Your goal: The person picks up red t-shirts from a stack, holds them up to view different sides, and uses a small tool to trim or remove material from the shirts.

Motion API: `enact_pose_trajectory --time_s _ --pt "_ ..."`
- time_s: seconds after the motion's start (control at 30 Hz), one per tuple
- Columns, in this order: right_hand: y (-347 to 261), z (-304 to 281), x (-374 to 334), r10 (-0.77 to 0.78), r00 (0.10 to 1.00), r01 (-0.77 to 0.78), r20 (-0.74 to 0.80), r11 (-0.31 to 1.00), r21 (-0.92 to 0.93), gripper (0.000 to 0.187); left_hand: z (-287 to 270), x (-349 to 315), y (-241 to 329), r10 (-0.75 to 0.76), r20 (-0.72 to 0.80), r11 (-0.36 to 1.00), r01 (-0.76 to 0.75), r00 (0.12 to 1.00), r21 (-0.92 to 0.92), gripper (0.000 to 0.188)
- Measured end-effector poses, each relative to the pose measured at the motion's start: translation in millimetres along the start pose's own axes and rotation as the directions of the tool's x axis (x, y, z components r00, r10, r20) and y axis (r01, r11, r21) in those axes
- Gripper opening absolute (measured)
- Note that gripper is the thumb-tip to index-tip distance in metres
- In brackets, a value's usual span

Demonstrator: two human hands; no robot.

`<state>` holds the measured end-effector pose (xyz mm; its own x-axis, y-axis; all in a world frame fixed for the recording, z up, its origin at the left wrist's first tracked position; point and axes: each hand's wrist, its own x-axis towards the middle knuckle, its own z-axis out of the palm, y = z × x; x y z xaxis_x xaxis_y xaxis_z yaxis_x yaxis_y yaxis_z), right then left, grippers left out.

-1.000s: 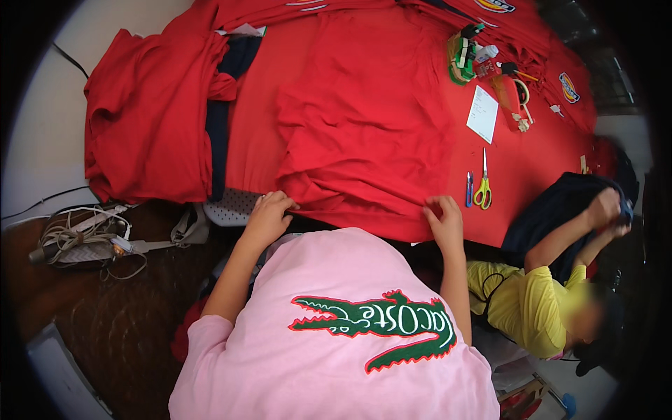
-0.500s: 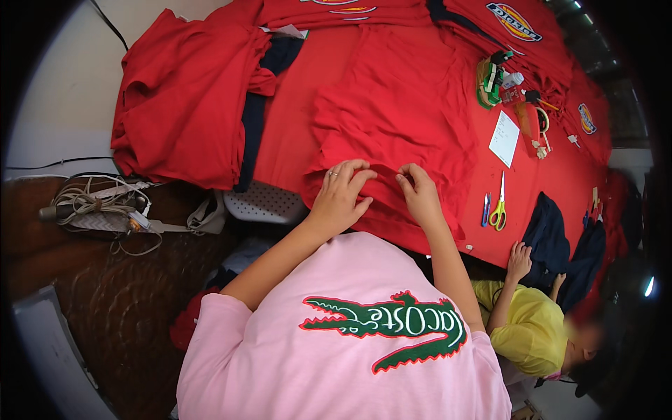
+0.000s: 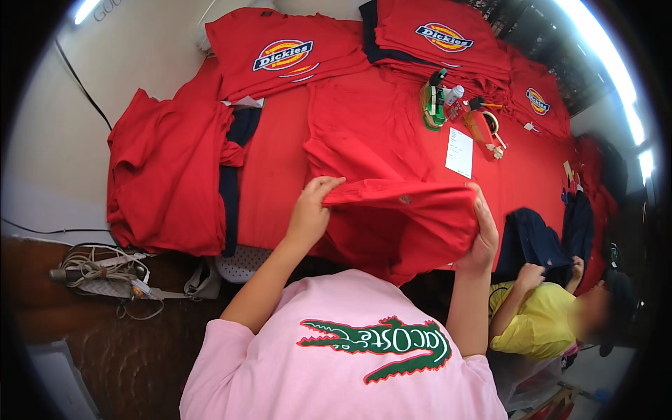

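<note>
With the left hand (image 3: 308, 210) and right hand (image 3: 483, 234) each pinched on an end of the raised fold of the red shirt (image 3: 399, 217), held above the red-covered table (image 3: 280, 168), even tension probably suited laying the fold squarely.

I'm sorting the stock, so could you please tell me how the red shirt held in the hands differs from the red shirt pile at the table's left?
The held shirt is one garment, lifted by both hands; the pile is several, lying untouched. The held shirt is stretched between the hands; the pile is rumpled. Both are red.
</note>
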<state>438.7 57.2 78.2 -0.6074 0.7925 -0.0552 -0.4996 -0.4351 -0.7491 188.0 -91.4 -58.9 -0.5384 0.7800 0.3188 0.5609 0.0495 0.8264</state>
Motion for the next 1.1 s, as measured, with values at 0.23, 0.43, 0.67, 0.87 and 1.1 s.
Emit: enact_pose_trajectory --time_s 0.23,0.43,0.67,0.87,1.1 --pt "-62.6 -89.9 -73.8 0.428 0.829 -0.273 0.359 0.871 -0.409 0.035 -151.9 -14.8 62.9 -0.218 0.409 0.826 0.391 0.886 -0.406 0.015" --pt "-14.3 -97.2 -68.9 0.886 0.447 -0.624 0.121 0.406 -0.668 0.034 -176.6 -88.0 14.1 -0.601 0.734 0.637 0.744 0.317 0.199 0.046" --pt "56.8 -106.9 -15.5 0.776 0.624 -0.506 -0.094 0.309 -0.805 0.021 -113.3 -61.6 -41.9 -0.599 0.492 0.795 0.543 0.631 0.271 0.047" --pt "142.0 -105.9 137.0 0.274 0.942 -0.331 -0.194 0.654 -0.681 0.031 -37.9 32.5 -155.8 -0.487 -0.053 0.873 0.488 0.872 0.002 0.037" --pt "255.3 -107.7 214.5 -0.181 0.966 -0.134 -0.184 0.258 -0.957 0.059 11.0 101.1 -169.4 -0.734 0.131 0.357 0.542 0.667 -0.761 0.074"
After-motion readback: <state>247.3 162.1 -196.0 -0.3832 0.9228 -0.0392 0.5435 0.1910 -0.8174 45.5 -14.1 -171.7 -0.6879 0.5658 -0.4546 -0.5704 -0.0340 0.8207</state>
